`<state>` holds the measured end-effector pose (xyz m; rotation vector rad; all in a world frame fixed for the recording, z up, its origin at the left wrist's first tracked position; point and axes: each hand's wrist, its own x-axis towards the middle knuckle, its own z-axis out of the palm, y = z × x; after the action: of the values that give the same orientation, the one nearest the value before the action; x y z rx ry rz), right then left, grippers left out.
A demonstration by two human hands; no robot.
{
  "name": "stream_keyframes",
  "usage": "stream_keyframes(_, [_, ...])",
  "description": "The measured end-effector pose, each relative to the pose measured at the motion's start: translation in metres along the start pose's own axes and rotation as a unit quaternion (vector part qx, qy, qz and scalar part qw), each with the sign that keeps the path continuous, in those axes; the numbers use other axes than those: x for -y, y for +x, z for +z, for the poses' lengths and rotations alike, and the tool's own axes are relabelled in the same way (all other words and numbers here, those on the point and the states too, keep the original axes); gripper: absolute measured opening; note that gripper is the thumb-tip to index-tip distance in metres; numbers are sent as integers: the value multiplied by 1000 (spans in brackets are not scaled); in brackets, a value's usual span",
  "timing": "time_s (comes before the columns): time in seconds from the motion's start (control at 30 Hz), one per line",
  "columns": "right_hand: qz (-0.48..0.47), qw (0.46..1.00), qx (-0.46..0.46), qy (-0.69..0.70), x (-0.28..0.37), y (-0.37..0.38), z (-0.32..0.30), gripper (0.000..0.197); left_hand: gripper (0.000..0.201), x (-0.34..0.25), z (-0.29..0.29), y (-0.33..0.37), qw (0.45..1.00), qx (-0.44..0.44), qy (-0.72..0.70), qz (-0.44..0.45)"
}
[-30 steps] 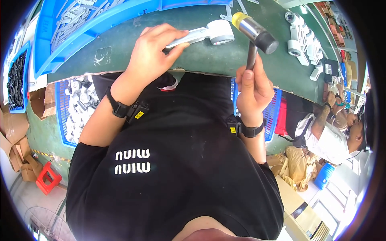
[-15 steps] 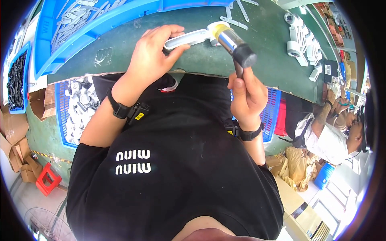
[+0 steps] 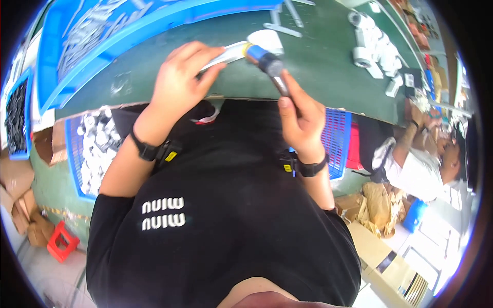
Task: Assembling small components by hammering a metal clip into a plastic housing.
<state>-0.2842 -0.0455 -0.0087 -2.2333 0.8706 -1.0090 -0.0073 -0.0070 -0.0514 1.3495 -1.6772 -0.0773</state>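
My left hand (image 3: 182, 77) pinches one end of a white plastic arm-shaped part (image 3: 235, 53) between thumb and fingers. The part's wide round end (image 3: 271, 41) is toward the right, over the green worktop (image 3: 226, 79). My right hand (image 3: 304, 120) is closed around the dark handle of a small mallet (image 3: 263, 58). The mallet's head has a yellow face, a blue-looking middle and a black end. Its yellow face is over the white arm beside the round end; motion blur hides whether they touch.
A blue bin (image 3: 149, 25) of flat grey strips stands far left, with loose strips (image 3: 282, 30) beside it. White assembled parts (image 3: 377, 49) lie at the right. Below the bench edge are blue baskets (image 3: 336, 141), one holding white pieces (image 3: 97, 149). A co-worker (image 3: 416, 169) sits at the right.
The mallet head has moved left, from over the round end to the arm next to it. My left hand still grips the white part. The whole view has shifted slightly.
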Motion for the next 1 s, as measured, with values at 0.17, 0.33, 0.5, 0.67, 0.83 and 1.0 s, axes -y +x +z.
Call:
stream_keyframes(0.17, [120, 992, -37, 5, -28, 1, -30, 35, 27, -7, -4, -3, 1000, 10, 14, -7])
stream_keyframes(0.33, [191, 947, -202, -158, -92, 21, -97, 30, 31, -12, -4, -1, 999, 36, 28, -20])
stream_keyframes(0.5, [202, 911, -254, -253, -151, 38, -153, 36, 31, -13, -4, -2, 999, 28, 14, -31])
stream_keyframes(0.67, [343, 891, -288, -71, -162, 37, -153, 38, 31, -15, -14, -13, 998, 37, 19, -42])
stream_keyframes(0.83, [351, 891, -288, -35, -161, 20, -133, 40, 32, -9, -66, -51, 992, 21, -119, -41])
stream_keyframes(1.0, [358, 888, -289, 33, -157, 21, -130, 39, 41, 68, -188, -149, 855, 42, -381, -349])
